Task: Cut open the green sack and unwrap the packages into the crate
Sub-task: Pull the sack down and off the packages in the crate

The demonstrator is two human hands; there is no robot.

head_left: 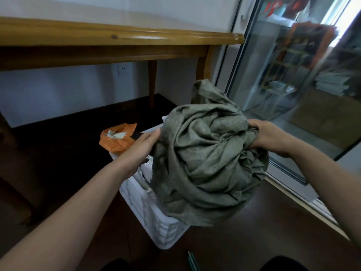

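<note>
Holding crumpled green sack [207, 153] above white crate [148, 208], covering its right side | left hand [140, 147]: fingers straight, pressed on sack's left side | right hand [267, 135]: fingers curled, gripping bunched sack cloth | orange package [115, 139] at crate's far corner (white packages [146, 164] inside, mostly hidden) | wooden table [117, 39] behind

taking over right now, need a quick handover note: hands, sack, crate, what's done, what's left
Left hand: presses flat on the left side of the green sack.
Right hand: grips its right side; the sack is bunched up over the white crate.
Orange package: at the crate's far end, seemingly unopened.
Done: sack looks emptied.
Left: put sack aside, unwrap the package into the crate.
</note>
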